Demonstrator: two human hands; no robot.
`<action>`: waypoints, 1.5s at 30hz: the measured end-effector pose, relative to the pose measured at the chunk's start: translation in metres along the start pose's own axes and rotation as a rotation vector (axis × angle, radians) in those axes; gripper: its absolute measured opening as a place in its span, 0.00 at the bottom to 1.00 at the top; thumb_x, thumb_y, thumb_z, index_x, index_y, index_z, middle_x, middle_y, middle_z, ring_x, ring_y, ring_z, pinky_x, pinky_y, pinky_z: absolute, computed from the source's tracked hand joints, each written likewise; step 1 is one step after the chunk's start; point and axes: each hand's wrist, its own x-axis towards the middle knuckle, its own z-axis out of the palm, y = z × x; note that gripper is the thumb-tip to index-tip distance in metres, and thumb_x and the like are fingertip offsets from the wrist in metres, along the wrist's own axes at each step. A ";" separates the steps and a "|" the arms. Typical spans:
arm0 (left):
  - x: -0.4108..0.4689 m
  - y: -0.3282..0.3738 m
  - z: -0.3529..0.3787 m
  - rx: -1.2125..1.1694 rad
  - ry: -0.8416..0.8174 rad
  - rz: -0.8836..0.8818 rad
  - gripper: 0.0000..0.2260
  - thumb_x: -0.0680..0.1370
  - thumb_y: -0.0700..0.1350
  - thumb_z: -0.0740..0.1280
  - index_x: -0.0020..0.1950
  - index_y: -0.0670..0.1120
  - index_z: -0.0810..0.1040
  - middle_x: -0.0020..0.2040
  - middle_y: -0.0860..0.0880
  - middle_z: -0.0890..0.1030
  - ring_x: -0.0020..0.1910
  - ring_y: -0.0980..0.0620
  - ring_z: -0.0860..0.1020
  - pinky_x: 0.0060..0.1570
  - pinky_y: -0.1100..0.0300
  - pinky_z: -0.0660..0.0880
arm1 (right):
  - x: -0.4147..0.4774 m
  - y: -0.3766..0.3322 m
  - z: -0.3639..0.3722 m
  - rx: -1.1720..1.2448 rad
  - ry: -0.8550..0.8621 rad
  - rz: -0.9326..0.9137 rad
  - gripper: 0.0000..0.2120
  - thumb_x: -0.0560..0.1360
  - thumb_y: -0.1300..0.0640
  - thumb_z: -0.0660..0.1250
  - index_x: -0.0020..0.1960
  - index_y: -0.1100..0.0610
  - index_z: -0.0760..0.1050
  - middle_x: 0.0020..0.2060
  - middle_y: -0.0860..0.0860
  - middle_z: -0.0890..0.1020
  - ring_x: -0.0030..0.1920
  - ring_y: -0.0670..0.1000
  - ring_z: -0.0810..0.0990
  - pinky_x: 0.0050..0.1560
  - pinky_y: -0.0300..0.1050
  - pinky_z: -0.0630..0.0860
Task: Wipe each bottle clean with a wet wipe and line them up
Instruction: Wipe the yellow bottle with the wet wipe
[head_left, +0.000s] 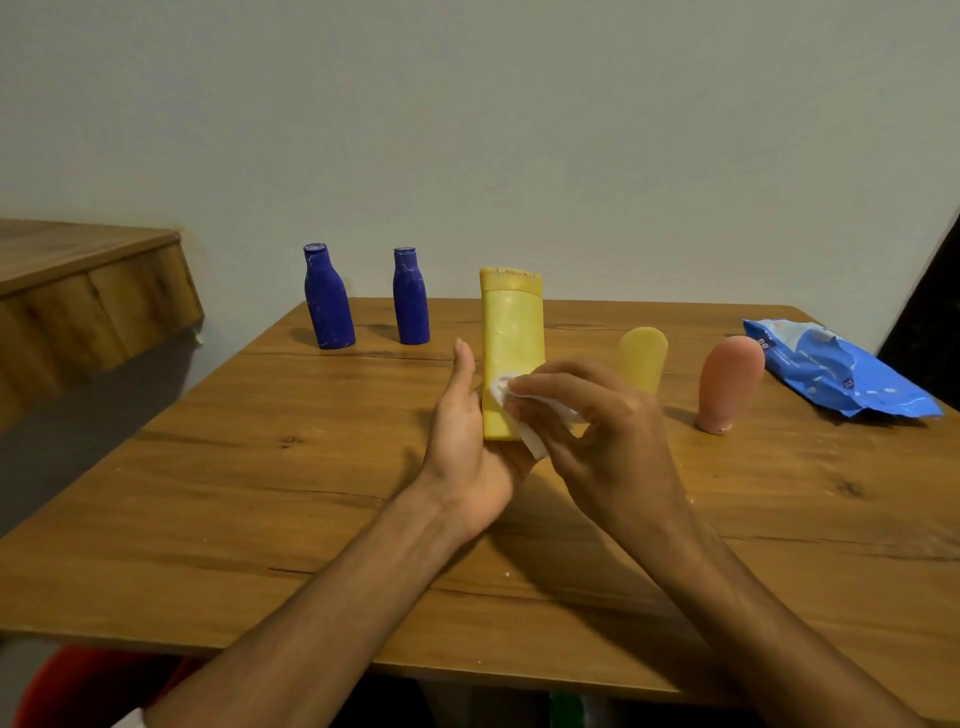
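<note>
Head view. Your left hand (467, 452) grips the yellow bottle (511, 343) at its base, with the thumb straight up its left edge and the fingers tucked behind. That hold leaves the front face bare for wiping. The bottle is upright, cap up, over the middle of the table (260, 493); the hands hide whether its base touches the wood.

Your right hand (597, 431) pinches the bunched wipe (524, 421) and presses it on the bottle's lower front, so the upper half is probably next.

A blue bottle (328, 301) and a second blue bottle (411, 299) stand apart at the far left — likely the start of the line. The yellow tube (644, 358) and pink tube (727, 384) stand cap-down on the right, probably waiting. The pack (831, 374) lies far right, on your wiping-hand side.
</note>
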 end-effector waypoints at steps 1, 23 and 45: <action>0.000 0.000 0.000 -0.005 0.005 -0.003 0.31 0.78 0.67 0.55 0.64 0.41 0.76 0.46 0.43 0.84 0.44 0.48 0.83 0.48 0.54 0.79 | 0.000 0.000 0.000 0.008 -0.027 -0.005 0.13 0.73 0.53 0.67 0.53 0.58 0.82 0.48 0.53 0.82 0.49 0.50 0.80 0.44 0.50 0.81; 0.004 -0.001 -0.007 -0.017 0.010 -0.095 0.32 0.78 0.67 0.56 0.67 0.42 0.73 0.51 0.41 0.83 0.48 0.46 0.83 0.48 0.53 0.80 | -0.004 0.003 0.003 -0.083 -0.137 -0.027 0.13 0.71 0.49 0.67 0.51 0.52 0.83 0.42 0.49 0.79 0.43 0.49 0.74 0.40 0.45 0.67; 0.016 -0.006 -0.012 -0.054 0.115 -0.030 0.27 0.78 0.61 0.61 0.69 0.44 0.71 0.60 0.38 0.81 0.58 0.41 0.81 0.53 0.47 0.79 | -0.005 0.017 0.003 -0.148 0.066 0.071 0.09 0.71 0.58 0.74 0.51 0.57 0.83 0.41 0.50 0.79 0.41 0.50 0.76 0.43 0.39 0.61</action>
